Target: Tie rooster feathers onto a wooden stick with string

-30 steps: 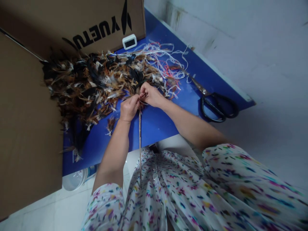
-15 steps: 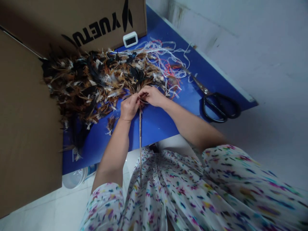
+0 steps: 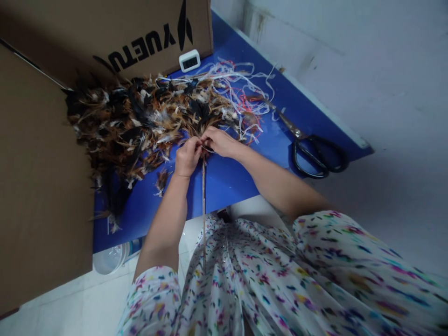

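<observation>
My left hand [image 3: 188, 156] and my right hand [image 3: 219, 141] meet at the base of a dark and brown feather bunch [image 3: 200, 114] at the top of a thin stick [image 3: 204, 200]. The stick runs down past the table's front edge over the patterned clothing. Both hands have their fingers pinched together, and a thin loop of strand [image 3: 209, 149] shows just below them. What exactly each pinch holds is too small to make out. A large pile of brown, black and white feathers [image 3: 129, 121] spreads to the left of the hands.
Black-handled scissors [image 3: 317, 156] lie at the right on the blue table [image 3: 234, 182]. Tangled white and red strips [image 3: 245, 88] lie behind my right hand. A small white digital device [image 3: 189, 60] stands by the cardboard box [image 3: 80, 32]. Another cardboard panel [image 3: 42, 177] borders the left.
The view has shifted slightly. Both hands stay pinched at the feather base, with only small finger movements.
</observation>
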{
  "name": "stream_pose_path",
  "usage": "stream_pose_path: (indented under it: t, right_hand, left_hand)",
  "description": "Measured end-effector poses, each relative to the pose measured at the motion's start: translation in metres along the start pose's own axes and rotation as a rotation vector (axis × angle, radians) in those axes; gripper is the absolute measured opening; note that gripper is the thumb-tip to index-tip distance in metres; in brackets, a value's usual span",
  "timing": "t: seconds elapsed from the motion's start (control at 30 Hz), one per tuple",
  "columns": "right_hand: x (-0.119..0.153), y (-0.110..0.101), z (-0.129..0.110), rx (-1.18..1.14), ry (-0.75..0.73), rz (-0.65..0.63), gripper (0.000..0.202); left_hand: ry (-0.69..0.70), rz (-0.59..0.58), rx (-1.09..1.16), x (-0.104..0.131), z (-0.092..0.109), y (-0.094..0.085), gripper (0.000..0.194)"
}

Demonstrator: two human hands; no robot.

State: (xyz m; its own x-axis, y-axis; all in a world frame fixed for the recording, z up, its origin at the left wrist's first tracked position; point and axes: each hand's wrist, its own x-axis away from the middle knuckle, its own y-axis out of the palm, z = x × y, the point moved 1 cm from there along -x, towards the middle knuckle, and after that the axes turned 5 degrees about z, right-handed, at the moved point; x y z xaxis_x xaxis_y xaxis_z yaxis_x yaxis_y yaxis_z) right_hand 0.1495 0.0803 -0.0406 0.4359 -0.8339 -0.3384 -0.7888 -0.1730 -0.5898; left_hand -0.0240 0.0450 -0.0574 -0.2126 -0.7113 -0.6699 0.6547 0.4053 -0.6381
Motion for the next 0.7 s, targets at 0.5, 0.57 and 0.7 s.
stream_pose_path:
  t: [0.5,0.57,0.7]
  right_hand:
    - [0.0019,0.0009,-0.004,0.037,0.005,-0.001,0.024]
    - [0.0018,0.0007,-0.0044,0.044,0.011,0.007,0.023]
    - [0.0019,-0.0012,-0.0046,0.042,0.017,0.015,0.023]
  left_hand:
    - [-0.004,0.072,0.002,0.0017,-0.0033,0.0037,0.019]
    - [-0.003,0.08,-0.021,0.0018,-0.0029,0.0042,0.018]
    - [0.013,0.101,-0.044,0.0016,-0.0014,0.005,0.017]
